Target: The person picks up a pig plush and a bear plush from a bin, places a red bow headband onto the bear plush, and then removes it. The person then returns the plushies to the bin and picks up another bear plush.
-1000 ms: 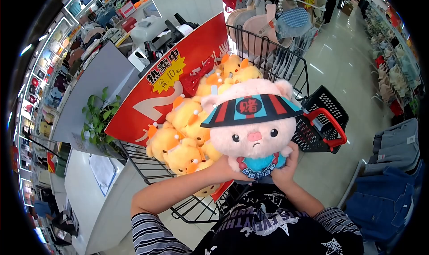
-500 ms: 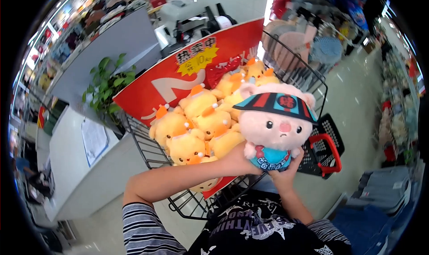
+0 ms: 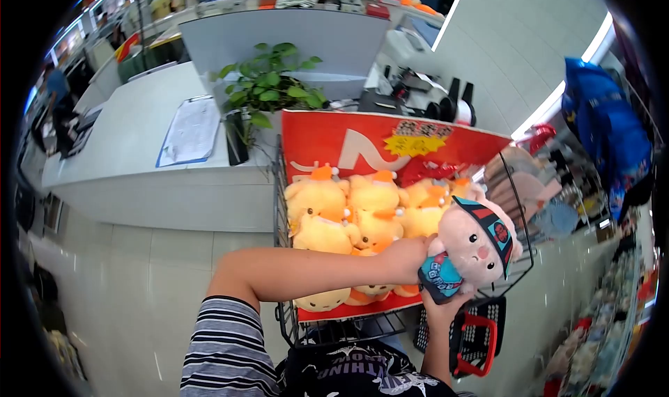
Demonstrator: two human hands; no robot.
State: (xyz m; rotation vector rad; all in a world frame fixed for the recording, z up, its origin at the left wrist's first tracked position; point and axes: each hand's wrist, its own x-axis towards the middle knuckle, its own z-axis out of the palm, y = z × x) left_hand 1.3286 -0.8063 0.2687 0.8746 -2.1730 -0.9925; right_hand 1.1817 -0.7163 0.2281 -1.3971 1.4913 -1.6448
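A pink plush pig (image 3: 474, 242) with a dark striped visor and a teal outfit is held over the right side of a black wire bin (image 3: 280, 223). My left hand (image 3: 406, 260), reaching across the bin, is closed round one side of its body. From below, my right hand (image 3: 446, 308) grips its lower end; some fingers are hidden behind the toy. Several yellow plush toys (image 3: 322, 200) with orange hats fill the bin beside and under my left forearm. The pig leans to the right, its face toward me.
A red sale sign (image 3: 313, 136) stands along the bin's back. Behind it is a white counter (image 3: 139, 122) with a clipboard (image 3: 189, 129) and a potted plant (image 3: 268, 83). A black shopping basket with a red handle (image 3: 481, 341) is low at right; blue bags (image 3: 606, 132) hang far right.
My view has turned, so the bin and counter now look level. The pig has gone from nearly upright to tilted right, still in both hands.
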